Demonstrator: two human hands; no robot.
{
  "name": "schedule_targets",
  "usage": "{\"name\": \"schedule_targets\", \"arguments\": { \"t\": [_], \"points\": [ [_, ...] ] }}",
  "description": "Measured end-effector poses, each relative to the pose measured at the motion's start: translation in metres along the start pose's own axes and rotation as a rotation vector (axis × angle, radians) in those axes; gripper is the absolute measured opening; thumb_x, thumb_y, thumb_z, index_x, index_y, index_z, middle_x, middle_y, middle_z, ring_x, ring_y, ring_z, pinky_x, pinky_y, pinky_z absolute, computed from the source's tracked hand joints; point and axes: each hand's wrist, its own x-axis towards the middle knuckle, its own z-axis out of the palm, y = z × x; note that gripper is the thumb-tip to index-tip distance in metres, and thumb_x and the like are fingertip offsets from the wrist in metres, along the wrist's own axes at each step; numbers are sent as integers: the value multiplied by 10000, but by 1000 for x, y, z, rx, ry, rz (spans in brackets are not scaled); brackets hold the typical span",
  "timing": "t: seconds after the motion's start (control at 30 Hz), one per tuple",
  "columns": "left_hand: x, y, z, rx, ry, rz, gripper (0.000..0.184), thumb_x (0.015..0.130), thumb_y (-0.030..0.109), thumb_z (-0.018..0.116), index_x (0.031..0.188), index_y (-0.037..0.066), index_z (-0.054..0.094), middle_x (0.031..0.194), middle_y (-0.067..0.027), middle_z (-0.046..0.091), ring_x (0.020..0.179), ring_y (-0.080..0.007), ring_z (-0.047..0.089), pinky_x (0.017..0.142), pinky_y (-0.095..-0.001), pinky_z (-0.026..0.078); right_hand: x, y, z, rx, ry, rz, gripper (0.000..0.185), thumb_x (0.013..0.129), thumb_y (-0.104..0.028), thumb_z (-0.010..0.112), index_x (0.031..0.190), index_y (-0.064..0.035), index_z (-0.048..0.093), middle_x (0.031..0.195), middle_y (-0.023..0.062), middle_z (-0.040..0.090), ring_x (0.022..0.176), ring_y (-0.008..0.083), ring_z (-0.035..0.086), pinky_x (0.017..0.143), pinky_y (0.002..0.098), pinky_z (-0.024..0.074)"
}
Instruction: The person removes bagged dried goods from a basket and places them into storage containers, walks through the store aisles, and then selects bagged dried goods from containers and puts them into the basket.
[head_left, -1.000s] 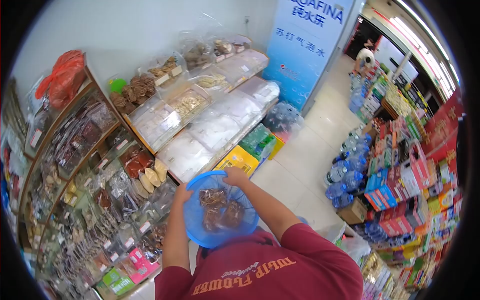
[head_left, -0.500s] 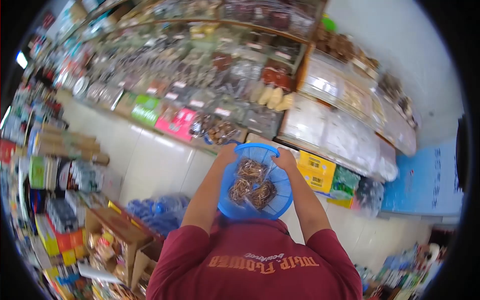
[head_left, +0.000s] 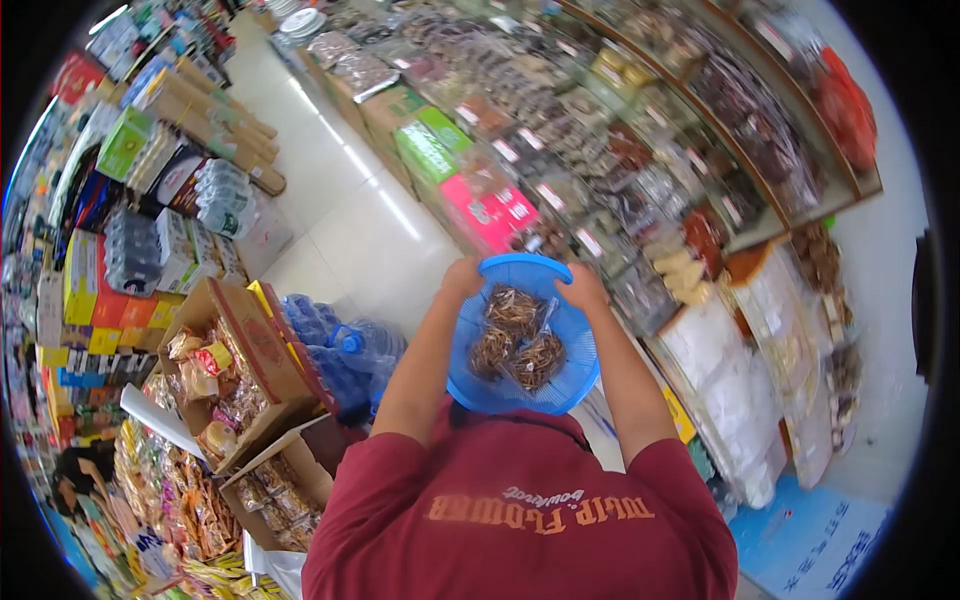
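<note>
A blue plastic basket (head_left: 577, 372) is held out in front of my chest, tilted so its inside faces me. Gripping its far left rim is my left hand (head_left: 463, 280), with the fingers closed and partly hidden. On the far right rim my right hand (head_left: 583, 287) is closed the same way, its thumb over the edge. Inside lie three clear plastic bags (head_left: 538, 362) of thin, brown, dried strands; I cannot make out their exact kind.
Ahead and right, slanted shelves hold rows of bagged dried goods (head_left: 570, 130). A pink box (head_left: 490, 214) stands at their foot. To the left are open cartons of packaged snacks (head_left: 215, 375), large blue-capped water bottles (head_left: 350, 340) and stacked boxes. A pale tiled aisle (head_left: 345, 225) runs between.
My view and body have turned left, so the shelves have swung toward the right and more of the aisle and snack cartons shows. Both hands still hold the basket with the bags.
</note>
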Motion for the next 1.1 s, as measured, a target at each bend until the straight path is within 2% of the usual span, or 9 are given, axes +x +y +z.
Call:
{"name": "schedule_targets", "arguments": {
  "t": [0.17, 0.23, 0.27, 0.33, 0.43, 0.77, 0.93, 1.0, 1.1],
  "points": [
    [34, -67, -50, -1, 88, -21, 307, 681, 179, 690, 957, 56, 635, 993, -180, 649, 947, -378, 606, 843, -448, 483, 70, -76, 4, 16, -1, -129, 356, 750, -382, 647, 967, -100, 631, 998, 173, 648, 959, 355, 608, 816, 471, 481],
    [38, -91, -66, -17, 127, -89, 325, 668, 192, 683, 961, 59, 634, 994, -187, 647, 948, -379, 607, 846, -450, 485, 93, -107, 9, -118, 0, -149, 356, 743, -372, 646, 973, -101, 633, 989, 175, 650, 951, 359, 610, 813, 469, 486],
    [28, -91, -88, -27, 180, -64, 241, 697, 152, 604, 922, 79, 651, 921, -201, 659, 897, -392, 624, 821, -461, 500, 108, -118, 13, -122, -21, -182, 353, 738, -367, 649, 966, -98, 633, 981, 179, 650, 945, 361, 612, 810, 469, 487],
    [27, -109, -110, -35, 198, -144, 257, 684, 127, 598, 932, 80, 647, 959, -209, 651, 934, -388, 615, 852, -456, 491, 130, -158, 14, -119, -26, -257, 350, 733, -362, 653, 958, -95, 633, 974, 182, 651, 938, 363, 614, 807, 469, 488],
    [22, -140, -134, -74, 163, -271, 345, 700, 210, 725, 999, 62, 639, 992, -195, 655, 954, -360, 619, 849, -430, 488, 149, -208, 9, -30, -121, -303, 333, 727, -346, 657, 932, -85, 632, 952, 188, 654, 922, 365, 620, 802, 469, 490],
    [58, -224, -219, -140, 292, -510, 351, 693, 238, 747, 982, 67, 645, 979, -180, 664, 945, -351, 625, 829, -422, 491, 285, -333, 47, -112, -191, -536, 265, 719, -309, 641, 875, -95, 645, 904, 179, 661, 875, 363, 626, 767, 469, 499],
    [114, -259, -276, -79, 471, -517, 330, 700, 205, 717, 994, 72, 645, 989, -181, 660, 952, -353, 620, 838, -430, 491, 358, -397, 30, -17, -138, -640, 266, 700, -313, 643, 829, -81, 631, 847, 194, 650, 810, 382, 621, 722, 471, 496],
    [125, -252, -307, -75, 423, -612, 333, 715, 155, 652, 1041, 85, 645, 1023, -179, 655, 977, -349, 614, 855, -430, 488, 381, -414, 28, 95, -191, -684, 276, 695, -323, 652, 812, -75, 622, 826, 203, 640, 802, 390, 615, 708, 474, 486],
    [133, -253, -336, -78, 467, -734, 398, 720, 107, 602, 1116, 109, 628, 1034, -173, 657, 988, -343, 615, 874, -424, 490, 414, -445, 35, 4, -230, -737, 281, 696, -324, 660, 821, -75, 622, 835, 203, 642, 810, 393, 615, 701, 473, 483]
  ]
}}
